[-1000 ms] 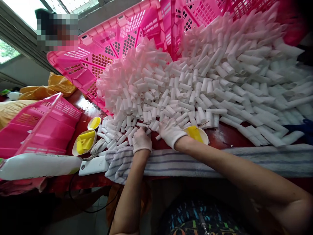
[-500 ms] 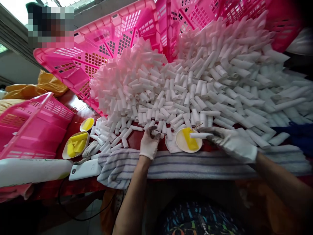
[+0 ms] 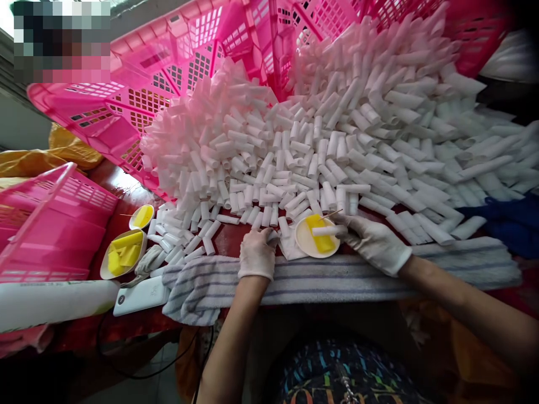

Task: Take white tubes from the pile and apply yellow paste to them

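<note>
Right hand fingers pinching a white tube over the dish; left hand curled, grip unclear.

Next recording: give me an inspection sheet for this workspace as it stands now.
Surface: red table, striped towel along its near edge.
Job's things: white rolled tube over a dish of yellow paste; big heap of white tubes.
Clutter: two more yellow dishes, white phone, pink crates.
Grips: right hand holds the tube; left hand, gloved, on the table.
Cables: dark cable hanging below.
Surroundings: another person, top left.
</note>
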The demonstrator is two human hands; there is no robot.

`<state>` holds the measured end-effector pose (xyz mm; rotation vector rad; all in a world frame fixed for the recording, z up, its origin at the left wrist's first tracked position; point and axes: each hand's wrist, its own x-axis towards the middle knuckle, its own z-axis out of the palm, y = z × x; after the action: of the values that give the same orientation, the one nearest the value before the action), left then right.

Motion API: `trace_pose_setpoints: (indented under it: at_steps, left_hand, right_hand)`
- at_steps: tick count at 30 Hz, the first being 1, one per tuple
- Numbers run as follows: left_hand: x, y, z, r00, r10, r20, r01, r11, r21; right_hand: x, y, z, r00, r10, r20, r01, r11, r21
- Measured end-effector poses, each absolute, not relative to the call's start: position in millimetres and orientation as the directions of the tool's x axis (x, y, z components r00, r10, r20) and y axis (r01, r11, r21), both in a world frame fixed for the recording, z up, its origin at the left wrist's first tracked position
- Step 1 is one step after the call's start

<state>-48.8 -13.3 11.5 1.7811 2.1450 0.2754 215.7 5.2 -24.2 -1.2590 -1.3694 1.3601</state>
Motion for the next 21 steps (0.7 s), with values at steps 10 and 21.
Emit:
trace_pose_setpoints:
  at_steps: [10, 21]
  left_hand:
    - [-49, -18, 14, -0.399, 0.911, -0.106, 0.496, 0.312, 0.810]
    - [-38, -28, 17, -0.164, 0.947, -0.276, -0.060, 0.269, 0.961]
  right_hand:
    - [218, -9, -26, -0.173, 0.984, -0.031, 0.273, 0.018, -0.962]
    - [227, -15, -46, -0.264, 0.944, 0.199, 0.398, 0.294, -0.869]
